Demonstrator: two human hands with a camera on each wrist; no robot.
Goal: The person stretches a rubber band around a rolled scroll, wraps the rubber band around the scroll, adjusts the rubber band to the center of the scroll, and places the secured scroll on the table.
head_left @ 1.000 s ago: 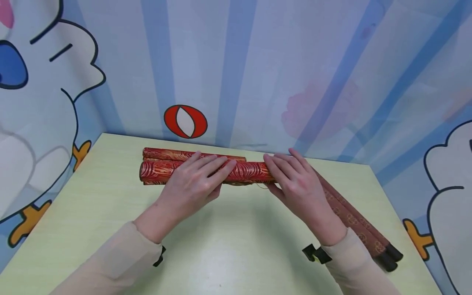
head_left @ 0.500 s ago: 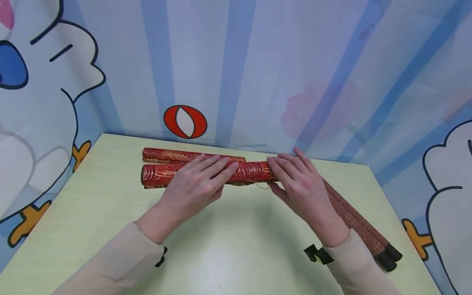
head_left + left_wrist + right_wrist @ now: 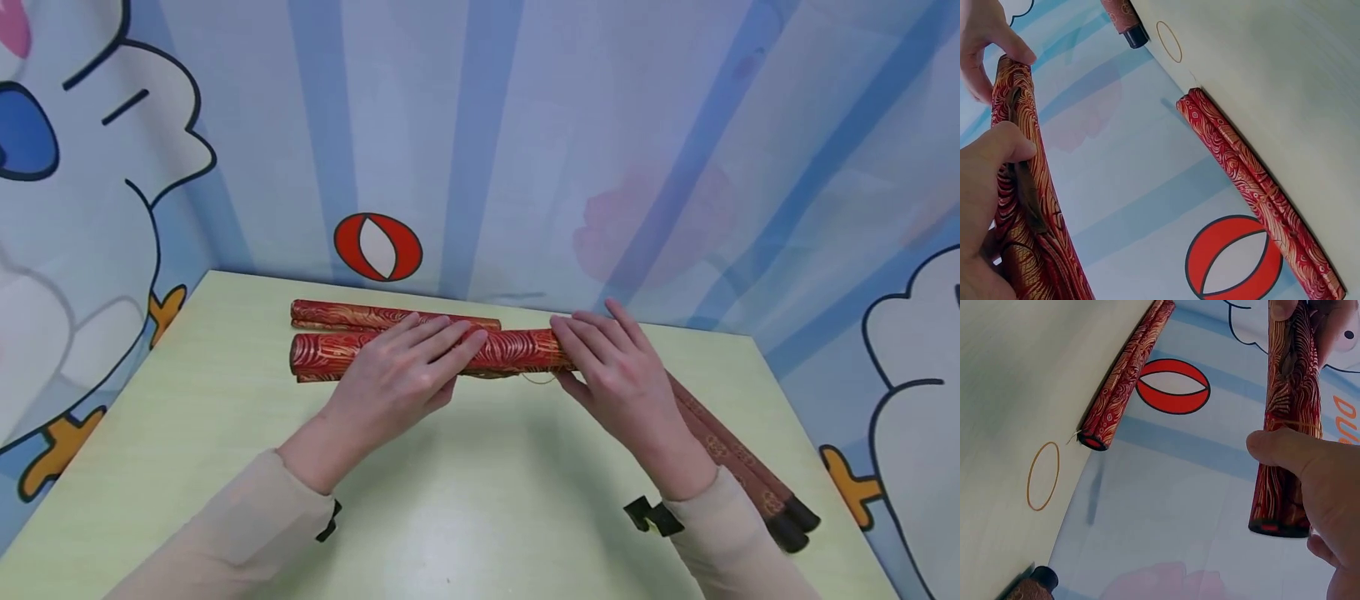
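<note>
The right hand [image 3: 626, 392] covers the near roll's [image 3: 420, 352] right end and the upper ends of two dark-capped scrolls [image 3: 738, 467], while the far roll [image 3: 352, 315] passes behind the left hand's fingers [image 3: 442, 337].

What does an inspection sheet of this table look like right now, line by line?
Surface: pale green table, set against a cartoon-printed backdrop.
Job's things: red patterned scroll, rolled up, lying crosswise near the far edge under both hands.
Clutter: second red roll lying behind it; two darker scrolls with black end caps at the right; a thin rubber band lying on the table.
Hands: left hand and right hand each grip the red patterned scroll, fingers on top, thumbs at the near side.
Cables: nothing seen.
Surroundings: blue striped wall with a red oval print.
</note>
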